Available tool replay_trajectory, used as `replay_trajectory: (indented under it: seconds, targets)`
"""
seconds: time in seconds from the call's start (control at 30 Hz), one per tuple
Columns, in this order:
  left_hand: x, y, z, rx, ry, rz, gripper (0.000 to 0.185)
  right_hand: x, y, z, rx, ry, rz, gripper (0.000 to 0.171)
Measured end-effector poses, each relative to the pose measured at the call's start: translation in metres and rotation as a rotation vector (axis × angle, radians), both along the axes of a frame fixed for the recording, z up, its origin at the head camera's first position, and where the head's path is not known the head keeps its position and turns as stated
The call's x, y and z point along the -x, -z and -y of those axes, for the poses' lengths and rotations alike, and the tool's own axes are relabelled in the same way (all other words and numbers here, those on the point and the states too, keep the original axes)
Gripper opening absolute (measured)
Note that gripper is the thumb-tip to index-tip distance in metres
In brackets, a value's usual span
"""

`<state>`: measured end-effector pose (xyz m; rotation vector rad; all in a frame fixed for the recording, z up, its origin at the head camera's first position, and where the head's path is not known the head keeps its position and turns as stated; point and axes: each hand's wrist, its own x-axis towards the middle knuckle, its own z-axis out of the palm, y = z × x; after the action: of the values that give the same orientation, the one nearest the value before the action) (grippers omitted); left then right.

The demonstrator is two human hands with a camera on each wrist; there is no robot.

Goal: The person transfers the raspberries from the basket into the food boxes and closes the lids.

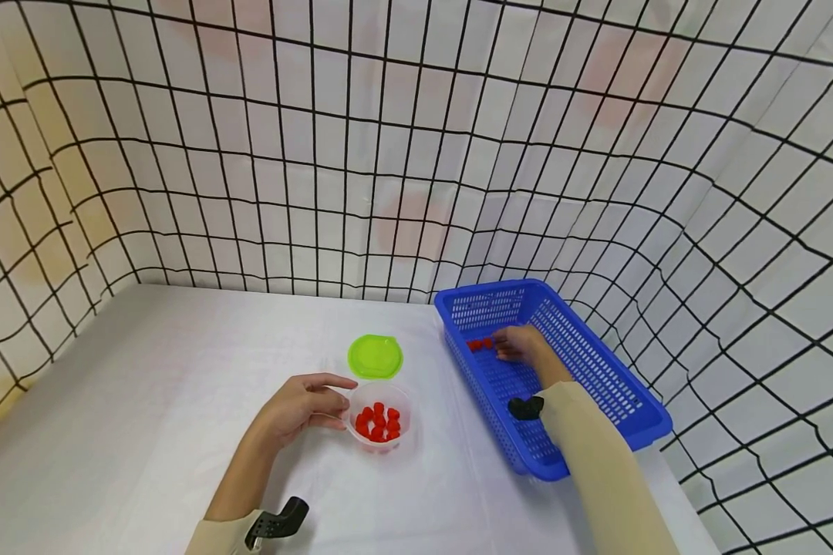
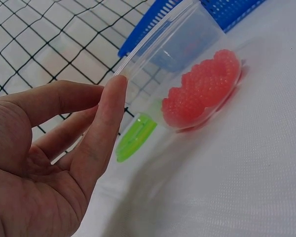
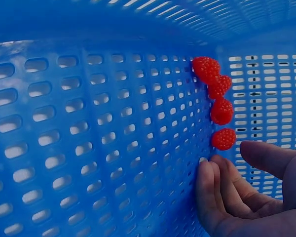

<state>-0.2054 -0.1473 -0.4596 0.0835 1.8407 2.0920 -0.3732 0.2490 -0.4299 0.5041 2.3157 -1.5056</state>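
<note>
- Left hand [image 1: 304,407] sits low in the head view, just left of centre, on the white surface [image 1: 146,401]. Its grip is loose: thumb and fingers lie against the left side of the cup [image 1: 379,420], barely curled, steadying rather than clasping it.
- In the left wrist view one fingertip [image 2: 117,85] touches the cup [image 2: 187,59] at its rim, and the palm stays clear of the wall.
- The cup is clear plastic and stands upright on the surface, at lower centre of the head view, with a heap of red berries [image 1: 378,422] in its bottom.
- A green lid [image 1: 375,357] lies flat just above the cup, apart from it.
- Right hand [image 1: 522,344] is inside the blue basket [image 1: 639,416], right of centre, palm down on the basket floor.
- In the right wrist view its grip is relaxed and holds nothing; the fingers [image 3: 214,190], at lower right, rest on the floor of the basket [image 3: 89,123], and the thumb is apart from them.
- Four loose berries [image 3: 217,101] lie in a row just beyond those fingertips; the nearest is close to them, but touching cannot be told.
</note>
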Motion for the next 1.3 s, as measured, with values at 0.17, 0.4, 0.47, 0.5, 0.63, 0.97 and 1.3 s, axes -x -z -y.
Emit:
replay_trajectory:
  seconds: [0.17,0.4,0.47,0.5,0.63,0.97,1.3]
  targets:
    - [0.0005,0.0013,0.0012,0.004,-0.004,0.006,0.040,-0.0002,0.0015,0.0010,0.008,-0.001,0.008,0.037]
    - [0.0008,0.0012,0.0013,-0.003,0.003,0.000,0.041,0.0000,0.0036,0.0009,-0.010,-0.039,-0.018,0.039]
    - [0.0006,0.0005,0.0013,-0.003,0.004,-0.002,0.041,-0.0006,0.0042,0.0020,-0.022,-0.045,-0.029,0.040]
    - [0.0005,0.0001,0.0012,-0.002,0.004,-0.003,0.041,-0.0008,0.0047,0.0026,-0.025,-0.042,-0.032,0.040]
    - [0.0006,-0.0010,0.0009,0.001,0.006,-0.003,0.041,-0.0022,0.0050,0.0047,-0.040,-0.019,-0.021,0.041]
    - [0.0009,0.0007,0.0015,0.004,0.007,-0.003,0.040,-0.0048,0.0059,0.0043,-0.055,0.007,0.001,0.041]
    - [0.0017,0.0021,0.0017,-0.004,0.009,-0.002,0.040,-0.0058,0.0080,0.0075,-0.071,-0.003,-0.027,0.035]
